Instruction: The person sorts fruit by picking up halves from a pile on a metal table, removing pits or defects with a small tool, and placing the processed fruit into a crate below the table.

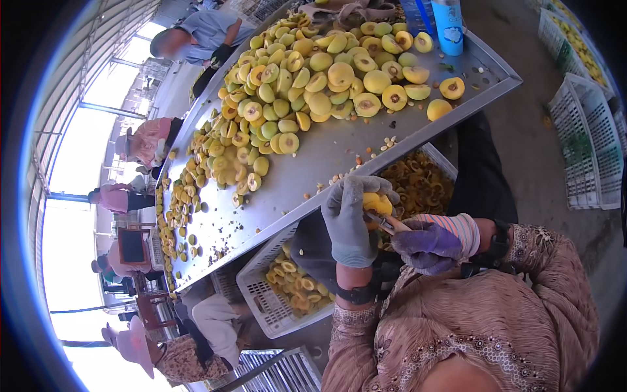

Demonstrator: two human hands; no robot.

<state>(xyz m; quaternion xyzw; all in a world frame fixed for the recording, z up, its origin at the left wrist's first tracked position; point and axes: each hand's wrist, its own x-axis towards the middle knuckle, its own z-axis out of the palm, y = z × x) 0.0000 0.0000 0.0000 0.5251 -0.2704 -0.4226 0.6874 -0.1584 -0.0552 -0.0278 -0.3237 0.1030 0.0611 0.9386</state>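
My left hand (351, 222), in a grey glove, holds a yellow peach (377, 204) between thumb and fingers, just past the near edge of the table. My right hand (431, 245), in a purple glove with a striped cuff, is closed around a small pitting tool (396, 224) with a wooden-looking handle. The tool's metal end meets the peach; its exact shape is hidden by fruit and fingers. Below the hands, a crate (439, 158) holds many brownish-yellow curled scraps.
Halved peaches (281, 104) are heaped across the metal table (356, 140), with kernels scattered along its edge. A white crate (264, 313) of peach halves stands lower left. A blue bottle (449, 29) stands at the far corner. Stacked crates (578, 140) are right; several people sit left.
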